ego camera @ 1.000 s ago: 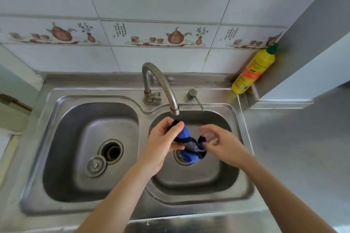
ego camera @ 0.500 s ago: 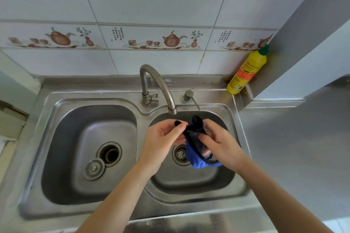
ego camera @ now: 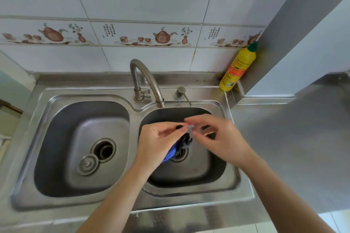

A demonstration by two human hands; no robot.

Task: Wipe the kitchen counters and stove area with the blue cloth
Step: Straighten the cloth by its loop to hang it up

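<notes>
While over the right sink basin (ego camera: 208, 179), left hand (ego camera: 157, 143) grips the blue cloth (ego camera: 171, 152).
Right hand (ego camera: 221, 138) is blurry, can't tell its grip.

The tap (ego camera: 145, 81) hangs over the right bowl (ego camera: 214, 166), just behind both hands. The left bowl (ego camera: 62, 147) holds only a plug (ego camera: 87, 164). A bottle (ego camera: 237, 68) fills the back corner.

Blue cloth (ego camera: 171, 152) mostly hidden behind left hand (ego camera: 158, 143); right hand (ego camera: 220, 136) motion-blurred.
</notes>
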